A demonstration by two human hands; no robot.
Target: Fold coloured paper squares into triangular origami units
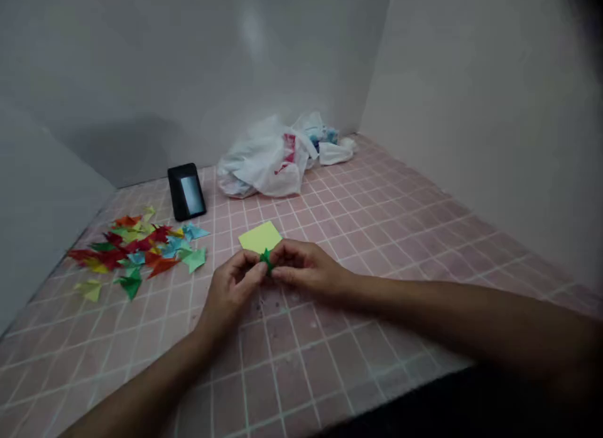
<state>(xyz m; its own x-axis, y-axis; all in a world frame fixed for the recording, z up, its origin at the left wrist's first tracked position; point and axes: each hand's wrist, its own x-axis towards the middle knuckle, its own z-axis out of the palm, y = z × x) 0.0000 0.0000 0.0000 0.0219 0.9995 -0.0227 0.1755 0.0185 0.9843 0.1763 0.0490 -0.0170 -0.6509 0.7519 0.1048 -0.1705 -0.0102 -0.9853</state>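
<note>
Being pinched between left hand (232,288) and right hand (313,269), both closed on it: small green folded-paper piece (266,261), spiky, compact. It's being held over the pink grid-tiled surface (301,356), just nearer than a flat yellow square (259,237). Visible spike (266,253) is being pointed roughly toward the smooth back wall (198,67); long axis is being masked by the hands, can't tell. Multicolour folded-paper shapes (161,264) are being carried at left.
</note>
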